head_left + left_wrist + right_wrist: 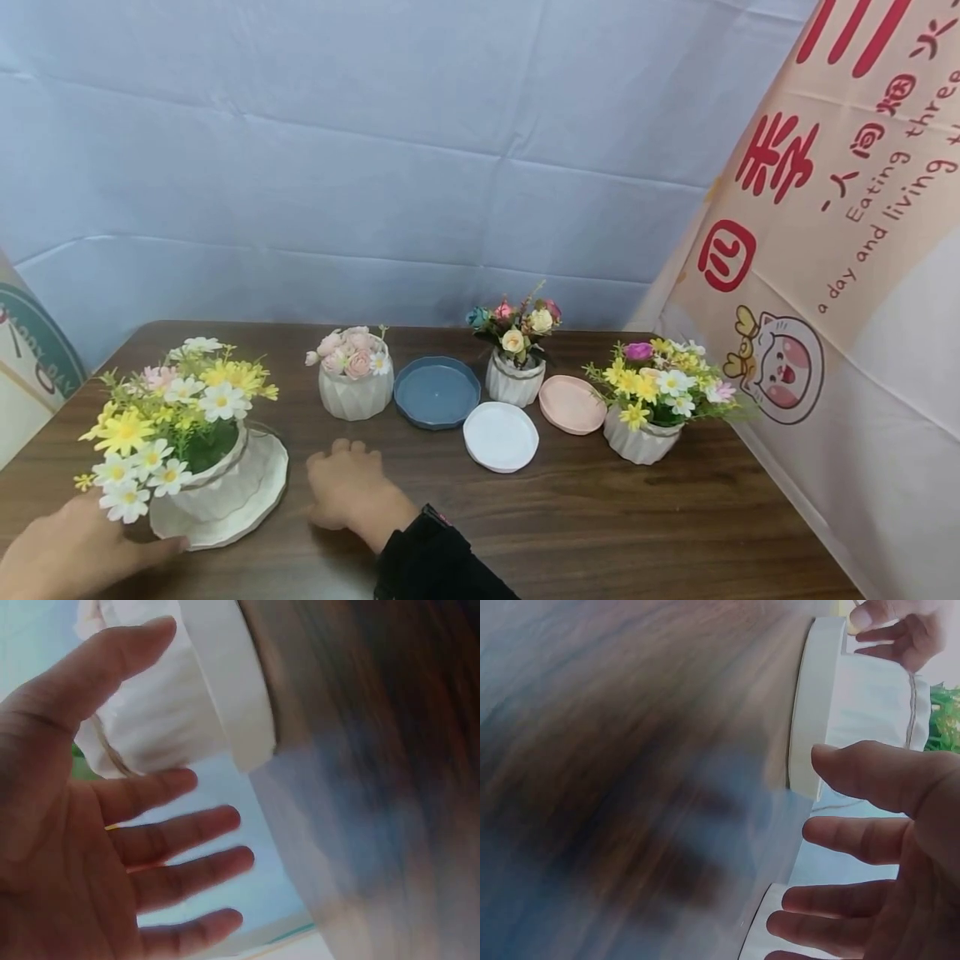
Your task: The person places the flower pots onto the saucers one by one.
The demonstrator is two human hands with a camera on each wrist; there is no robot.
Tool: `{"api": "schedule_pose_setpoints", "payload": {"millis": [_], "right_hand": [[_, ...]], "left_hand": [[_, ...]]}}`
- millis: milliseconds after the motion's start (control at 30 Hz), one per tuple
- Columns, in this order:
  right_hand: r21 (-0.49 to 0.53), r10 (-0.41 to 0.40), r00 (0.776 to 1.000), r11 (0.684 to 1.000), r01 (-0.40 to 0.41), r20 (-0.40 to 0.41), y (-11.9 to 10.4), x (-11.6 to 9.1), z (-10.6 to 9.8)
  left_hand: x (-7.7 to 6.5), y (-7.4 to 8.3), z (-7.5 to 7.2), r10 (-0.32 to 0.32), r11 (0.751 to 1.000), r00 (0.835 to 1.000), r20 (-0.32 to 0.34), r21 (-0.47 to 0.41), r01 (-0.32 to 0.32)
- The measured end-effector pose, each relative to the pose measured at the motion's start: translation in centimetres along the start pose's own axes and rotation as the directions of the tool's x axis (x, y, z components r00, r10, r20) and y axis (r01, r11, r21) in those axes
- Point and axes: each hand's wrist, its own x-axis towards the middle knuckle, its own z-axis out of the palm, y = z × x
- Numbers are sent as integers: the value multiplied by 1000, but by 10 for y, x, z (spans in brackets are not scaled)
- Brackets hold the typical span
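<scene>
At the table's left, a white pot [217, 492] of yellow and white daisies [180, 400] stands on a wavy-edged white saucer [273, 475]. My left hand [71, 546] is beside its near left side, thumb close to the saucer's rim. The left wrist view shows that hand's fingers [180, 832] spread and holding nothing. To the right of the saucer, my right hand [356, 487] hovers low over the tabletop, palm toward the pot. In the right wrist view its fingers [855, 836] are loosely extended, with the thumb near the saucer's edge and nothing in the grasp.
Along the back stand a white pot of pink roses [356, 387], a blue saucer [437, 392], a small pot of mixed roses [516, 379], a white saucer [501, 437], a pink saucer [572, 404] and another flower pot [643, 437]. Cloth [337, 167] hangs behind the wooden table [600, 533].
</scene>
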Motion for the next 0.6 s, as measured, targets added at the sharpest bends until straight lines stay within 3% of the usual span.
{"api": "schedule_pose_setpoints", "payload": {"millis": [167, 333, 600], "right_hand": [[24, 29, 1000, 999, -29, -1, 12, -3, 0], [62, 45, 999, 997, -45, 0, 24, -6, -1], [127, 79, 997, 989, -81, 20, 43, -10, -2]], "left_hand": [[-6, 7, 4, 1, 999, 1000, -26, 39, 0], [-9, 14, 7, -40, 999, 998, 54, 19, 39], [-16, 26, 5, -64, 998, 992, 113, 21, 62]]}}
